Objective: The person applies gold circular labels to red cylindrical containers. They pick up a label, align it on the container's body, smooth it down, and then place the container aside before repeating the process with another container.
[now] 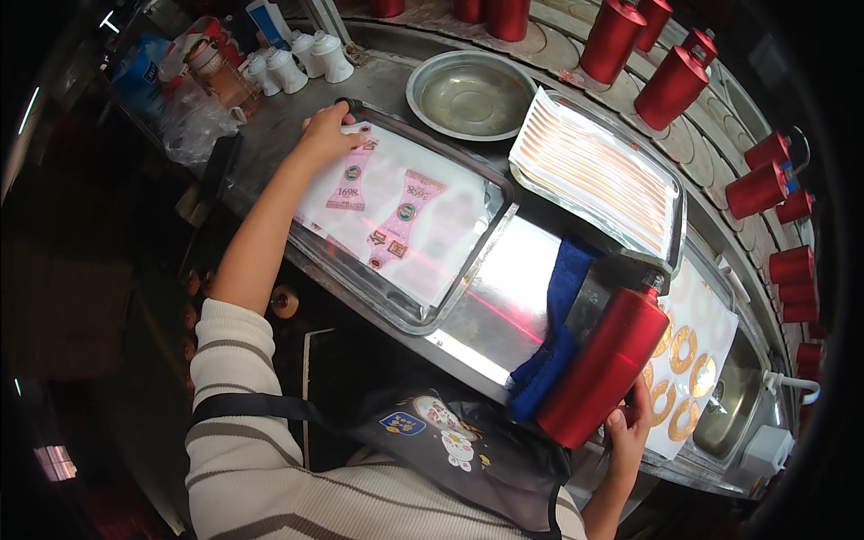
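My left hand [326,140] rests at the far corner of a metal tray [416,322], its thumb and fingers apart. The thumb touches the top of a pink printed decal [346,184] on a wet white sheet. Beside it lies a second pink decal [407,212]; paler ones show faintly through the sheet. My right hand [628,421] is closed around the lower side of a shiny red metal bottle [605,373], held tilted in front of my apron. A blue cloth [562,297] hangs partly behind the bottle.
A metal basin of water [471,94] stands beyond the tray. To its right, another tray [598,175] holds striped sheets. Gold ring decals [683,349] lie near a sink [733,396]. Red bottles [672,86] line a curved conveyor [576,67]. White cups [286,70] stand far left.
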Demonstrator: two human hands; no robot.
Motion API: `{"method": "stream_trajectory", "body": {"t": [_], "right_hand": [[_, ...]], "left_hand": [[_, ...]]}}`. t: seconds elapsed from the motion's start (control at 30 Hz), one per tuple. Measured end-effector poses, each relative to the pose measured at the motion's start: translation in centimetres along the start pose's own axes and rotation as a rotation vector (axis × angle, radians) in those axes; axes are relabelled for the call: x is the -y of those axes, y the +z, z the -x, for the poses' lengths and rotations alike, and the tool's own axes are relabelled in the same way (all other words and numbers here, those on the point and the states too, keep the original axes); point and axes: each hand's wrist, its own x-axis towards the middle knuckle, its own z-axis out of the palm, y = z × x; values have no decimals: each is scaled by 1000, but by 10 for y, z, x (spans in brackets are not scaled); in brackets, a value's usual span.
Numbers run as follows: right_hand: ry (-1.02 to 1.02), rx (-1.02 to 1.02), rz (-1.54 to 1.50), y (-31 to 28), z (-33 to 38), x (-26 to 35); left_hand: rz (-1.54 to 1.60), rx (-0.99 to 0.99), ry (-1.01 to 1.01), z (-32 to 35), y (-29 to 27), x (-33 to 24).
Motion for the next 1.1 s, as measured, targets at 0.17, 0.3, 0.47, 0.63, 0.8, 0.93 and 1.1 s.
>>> {"method": "stream_trajectory", "body": {"t": [0.17, 0.3, 0.47, 0.63, 0.8, 0.93, 1.1], "right_hand": [[35, 34, 4, -3, 0, -2], [-31, 23, -10, -1, -4, -9], [-35, 28, -21, -1, -5, -14], [-47, 2, -29, 1, -2, -12], [-158, -47, 142, 3, 5, -11], [-378, 44, 614, -5, 30, 3], [-476, -49, 791, 12, 29, -11]], "left_hand": [[-4, 96, -72, -14, -2, -5], [28, 137, -69, -28, -2, 6], [48, 132, -69, -36, 3, 8], [279, 77, -10, -48, 19, 17], [817, -110, 46, -53, 43, 65], [669, -427, 172, -22, 40, 56], [527, -430, 237, 88, -23, -49]]}}
